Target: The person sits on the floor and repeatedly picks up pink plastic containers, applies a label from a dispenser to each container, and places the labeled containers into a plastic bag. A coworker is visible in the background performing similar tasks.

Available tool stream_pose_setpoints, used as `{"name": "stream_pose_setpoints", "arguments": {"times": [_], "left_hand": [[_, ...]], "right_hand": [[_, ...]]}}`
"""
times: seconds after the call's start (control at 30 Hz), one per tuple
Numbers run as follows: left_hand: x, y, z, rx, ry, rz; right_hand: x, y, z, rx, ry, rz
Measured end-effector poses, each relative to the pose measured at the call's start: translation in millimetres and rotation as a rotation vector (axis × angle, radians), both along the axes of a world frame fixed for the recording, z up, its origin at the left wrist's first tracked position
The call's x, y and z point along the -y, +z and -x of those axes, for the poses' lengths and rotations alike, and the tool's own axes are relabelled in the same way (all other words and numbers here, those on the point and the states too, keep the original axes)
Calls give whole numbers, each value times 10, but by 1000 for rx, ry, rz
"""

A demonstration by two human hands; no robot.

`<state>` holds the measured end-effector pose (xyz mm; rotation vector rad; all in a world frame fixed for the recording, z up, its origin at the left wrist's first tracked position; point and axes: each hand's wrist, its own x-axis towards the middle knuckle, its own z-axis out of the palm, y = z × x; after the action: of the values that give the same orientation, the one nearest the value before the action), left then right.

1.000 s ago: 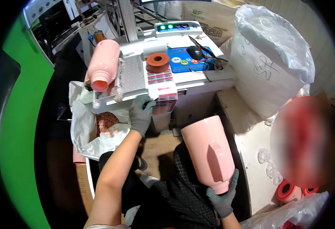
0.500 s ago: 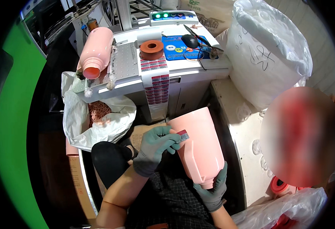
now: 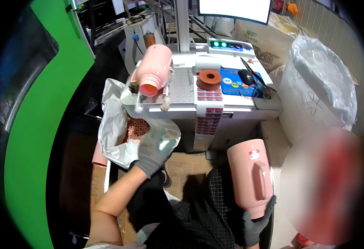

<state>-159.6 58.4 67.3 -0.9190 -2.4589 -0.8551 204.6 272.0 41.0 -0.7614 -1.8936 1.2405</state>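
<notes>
My right hand (image 3: pixel 256 226), in a grey glove, is closed round the neck of a pink bottle (image 3: pixel 246 178). The bottle tilts neck-down, with its moulded handle facing up and right. A small red-and-white sticker (image 3: pixel 254 155) lies on its body near the base. My left hand (image 3: pixel 153 151), gloved too and a little blurred, hovers before a white plastic bag (image 3: pixel 113 141), fingers spread and nothing visible in them. A sheet of red labels (image 3: pixel 208 120) hangs over the machine's front edge between the hands.
A second pink bottle (image 3: pixel 153 68) rests on the perforated plate (image 3: pixel 183 87), mouth toward me. A brown tape roll (image 3: pixel 209 86) weighs on the label sheet. Beside a blue mat (image 3: pixel 231 74) lie a black mouse (image 3: pixel 245 76) and tools. A big white sack (image 3: pixel 310 99) stands at right.
The sticker left my left hand and is now on the bottle. That hand has moved away toward the white bag. The bottle has turned and shifted right, and the view has swung.
</notes>
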Motion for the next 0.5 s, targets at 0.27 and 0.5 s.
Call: {"name": "stream_pose_setpoints", "arguments": {"times": [0.27,0.5], "left_hand": [[286,505,1516,-472,201,676],[457,1056,-399,-826,-317,186]], "right_hand": [[-271,390,1011,-225,151,-77],[-298,947,2147,-22,131,-903]]}}
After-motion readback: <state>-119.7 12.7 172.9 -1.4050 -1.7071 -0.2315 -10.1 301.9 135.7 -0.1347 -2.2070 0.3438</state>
